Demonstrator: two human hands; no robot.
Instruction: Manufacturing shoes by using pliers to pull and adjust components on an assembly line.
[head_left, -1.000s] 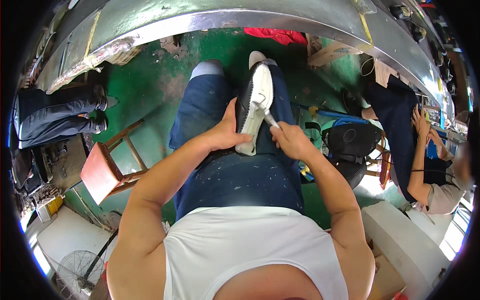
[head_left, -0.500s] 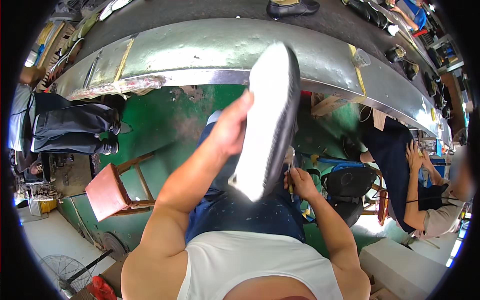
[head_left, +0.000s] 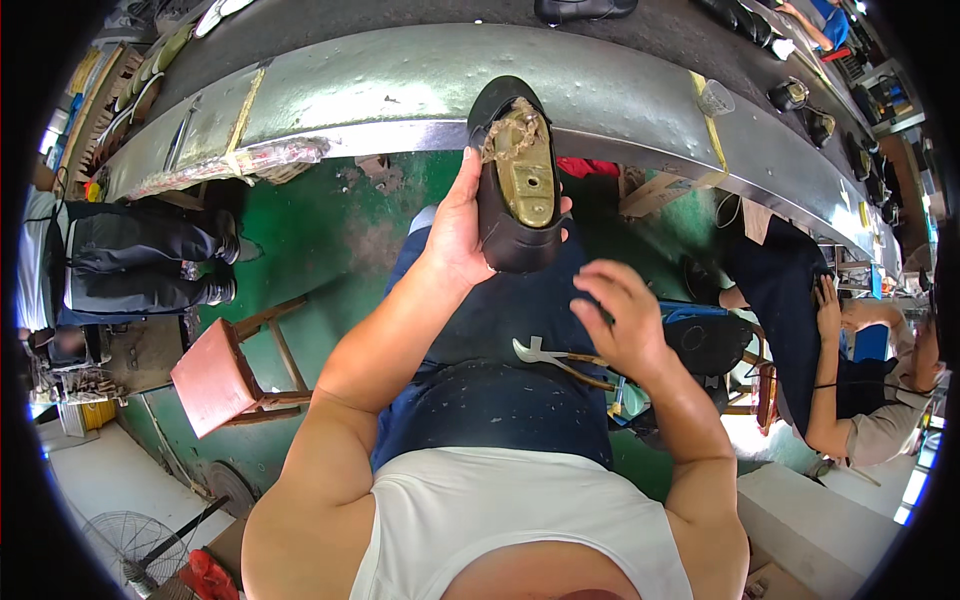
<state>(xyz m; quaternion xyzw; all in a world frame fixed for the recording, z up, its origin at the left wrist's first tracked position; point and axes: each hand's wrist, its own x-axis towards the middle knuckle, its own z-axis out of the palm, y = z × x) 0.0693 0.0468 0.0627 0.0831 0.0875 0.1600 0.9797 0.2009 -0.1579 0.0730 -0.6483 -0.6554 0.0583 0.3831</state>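
- green floor [head_left: 330,240] below, long grey metal tabletop [head_left: 400,90] curved across the top of the view, dark shoes lined along its far side.
- left hand [head_left: 455,235] was closed around a black shoe [head_left: 515,190], thumb on one side, fingers wrapped behind it.
- shoe was held up in front of the tabletop edge, above the person's lap, sole side facing the camera; a yellowish-tan insole board with ragged glue at the toe showed in the bottom.
- right hand [head_left: 620,320] was open, fingers loosely curled, holding nothing; it hovered just below and right of the shoe, not touching it.
- metal pincers [head_left: 555,358] lay across the lap on the dark blue trousers, just under the right hand; contact with the hand could not be told.
- red-topped wooden stool [head_left: 215,378] stood on the floor to the person's left.
- another person in dark trousers sat at far left; a second co-worker sat at right, forearm [head_left: 830,400] visible.
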